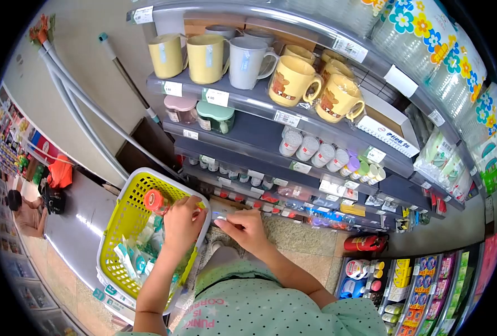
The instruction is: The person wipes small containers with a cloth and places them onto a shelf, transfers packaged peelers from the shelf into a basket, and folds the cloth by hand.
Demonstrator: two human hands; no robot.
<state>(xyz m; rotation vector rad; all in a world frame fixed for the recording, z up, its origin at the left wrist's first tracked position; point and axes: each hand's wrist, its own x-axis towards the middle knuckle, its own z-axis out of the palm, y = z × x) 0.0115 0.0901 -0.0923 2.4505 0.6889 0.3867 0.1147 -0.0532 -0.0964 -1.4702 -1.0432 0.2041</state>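
Note:
My left hand is over the right side of a yellow-green shopping basket, its fingers curled together. What they hold, if anything, is hidden. Just left of those fingers, a jar with a red lid sits at the far end of the basket. White and teal packets lie deeper inside. Outside the basket's rim, my right hand is closed in a pinch, with a small pale thing at its fingertips, too small to name.
Shelves ahead carry yellow mugs, a white mug, lidded containers and white-topped cups. Mop handles lean at the left. A red fire extinguisher is low at right. Another person is at far left.

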